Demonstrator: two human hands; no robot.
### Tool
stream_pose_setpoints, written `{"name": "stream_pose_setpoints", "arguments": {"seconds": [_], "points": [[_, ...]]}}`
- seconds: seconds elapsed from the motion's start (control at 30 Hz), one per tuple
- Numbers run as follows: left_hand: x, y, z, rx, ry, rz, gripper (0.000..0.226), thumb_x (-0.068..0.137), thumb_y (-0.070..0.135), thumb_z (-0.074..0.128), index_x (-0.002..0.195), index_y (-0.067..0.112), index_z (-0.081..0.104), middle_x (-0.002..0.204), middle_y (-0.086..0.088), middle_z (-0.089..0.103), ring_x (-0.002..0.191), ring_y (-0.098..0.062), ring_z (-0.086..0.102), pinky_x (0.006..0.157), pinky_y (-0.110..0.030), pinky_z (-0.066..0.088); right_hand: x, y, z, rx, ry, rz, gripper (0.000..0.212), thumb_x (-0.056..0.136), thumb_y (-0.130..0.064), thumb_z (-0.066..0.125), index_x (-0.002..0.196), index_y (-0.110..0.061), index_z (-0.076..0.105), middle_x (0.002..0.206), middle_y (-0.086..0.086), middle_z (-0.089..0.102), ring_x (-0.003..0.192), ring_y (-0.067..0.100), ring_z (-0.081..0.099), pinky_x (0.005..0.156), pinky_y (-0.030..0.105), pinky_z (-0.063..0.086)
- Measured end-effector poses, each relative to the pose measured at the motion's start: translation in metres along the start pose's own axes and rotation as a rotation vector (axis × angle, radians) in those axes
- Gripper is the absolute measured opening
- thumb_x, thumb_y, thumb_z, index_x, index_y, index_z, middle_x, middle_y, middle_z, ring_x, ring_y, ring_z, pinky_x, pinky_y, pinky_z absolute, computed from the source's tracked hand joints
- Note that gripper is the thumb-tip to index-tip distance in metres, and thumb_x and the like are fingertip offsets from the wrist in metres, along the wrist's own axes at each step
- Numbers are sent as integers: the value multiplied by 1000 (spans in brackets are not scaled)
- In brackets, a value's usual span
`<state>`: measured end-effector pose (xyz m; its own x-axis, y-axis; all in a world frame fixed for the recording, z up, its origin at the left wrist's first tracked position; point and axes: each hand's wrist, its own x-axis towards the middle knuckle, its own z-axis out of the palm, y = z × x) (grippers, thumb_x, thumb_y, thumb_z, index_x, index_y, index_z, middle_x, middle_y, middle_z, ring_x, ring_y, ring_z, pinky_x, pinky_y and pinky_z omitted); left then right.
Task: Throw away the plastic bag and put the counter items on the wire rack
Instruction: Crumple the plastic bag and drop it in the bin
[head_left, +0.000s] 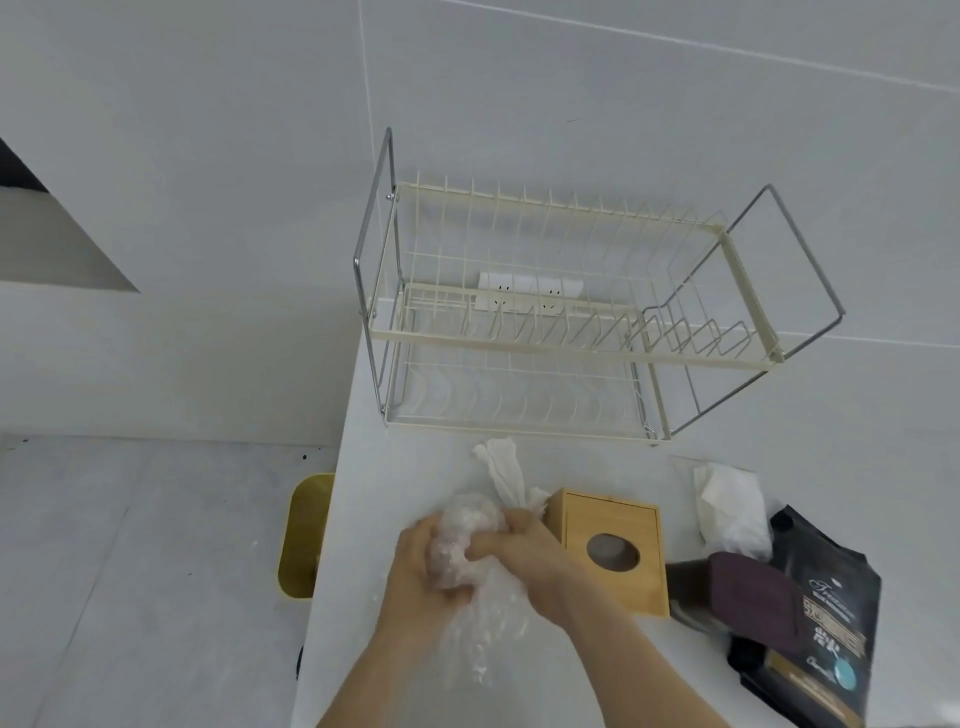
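Head view, plastic bag (470, 556) crumpled, both hands

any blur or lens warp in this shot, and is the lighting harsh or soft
In the head view: the left hand and right hand and the plastic bag they crumple are motion-smeared; the wire rack stays fairly sharp but its frame splays and the wall tile lines tilt from the wide-angle lens; lighting is soft and even, shadows faint.

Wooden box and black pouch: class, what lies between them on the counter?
In the head view, a dark purple item lies between the wooden box and the black pouch, partly overlapping the pouch.
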<state>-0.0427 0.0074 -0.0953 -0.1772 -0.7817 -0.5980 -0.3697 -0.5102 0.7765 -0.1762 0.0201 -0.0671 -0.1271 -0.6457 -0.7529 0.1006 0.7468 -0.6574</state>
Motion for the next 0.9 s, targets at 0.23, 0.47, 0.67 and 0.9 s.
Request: {"name": "stream_pose_setpoints", "arguments": {"seconds": [0.23,0.47,0.67,0.9], "points": [[2,43,-22,-361,77,46,43,64,-18,62,90,16,63,89,-19,69,77,-41,67,68,-48,57,-3,-44,-5,-56,80,-259,101,60,-30,99,141,-41,40,135,-5,45,122,20,55,104,43,53],[3,36,-56,-507,426,-48,32,69,-16,46,89,6,60,71,-9,54,64,-27,46,57,-32,42,29,-33,-5,-627,395,-362,50,96,-39,66,143,-24,57,159,5,42,149,25,32,119,37,31],[-13,27,-71,-576,450,-129,48,70,-19,41,100,14,61,70,-2,49,56,-19,41,55,-28,38,40,4,5,-1126,348,-223,49,89,7,63,133,-13,60,142,8,51,129,29,49,98,35,54],[-20,44,-63,-833,260,-180,54,70,-16,40,110,11,64,60,-1,57,46,-16,51,44,-24,46,-1,-18,32,359,113,-75,27,97,-13,55,110,-10,79,101,11,80,102,34,74,89,38,56]]}}
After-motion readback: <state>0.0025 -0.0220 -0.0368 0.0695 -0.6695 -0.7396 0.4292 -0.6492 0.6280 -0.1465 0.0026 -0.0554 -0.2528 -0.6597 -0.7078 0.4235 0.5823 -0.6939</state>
